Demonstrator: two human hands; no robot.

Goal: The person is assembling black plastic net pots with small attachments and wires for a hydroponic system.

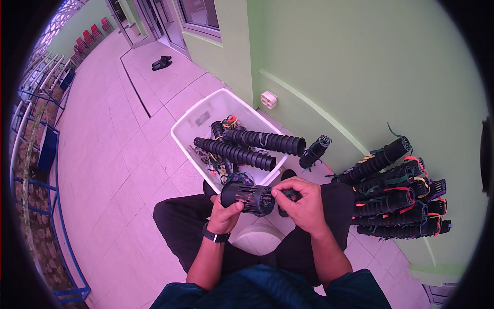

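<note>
My left hand [222, 215], with a dark watch on its wrist, is wrapped round a black slotted plastic net pot [248, 198] lying on its side. The pot's slotted base points right. At that end my right hand [305, 207] is pinched, thumb against forefinger. Whatever lies between those fingertips is too small to make out. Just beyond the pot stands a white plastic tub [180, 135]. Long stacks of nested black net pots [235, 153] rest in it among coloured strips [229, 122].
Against the green wall on the right lies a pile of net pot stacks [393, 200] tied with coloured strips. Another short stack [315, 152] stands beside the tub. Black sandals [161, 63] lie farther off, and red chairs [88, 37] line the far left.
</note>
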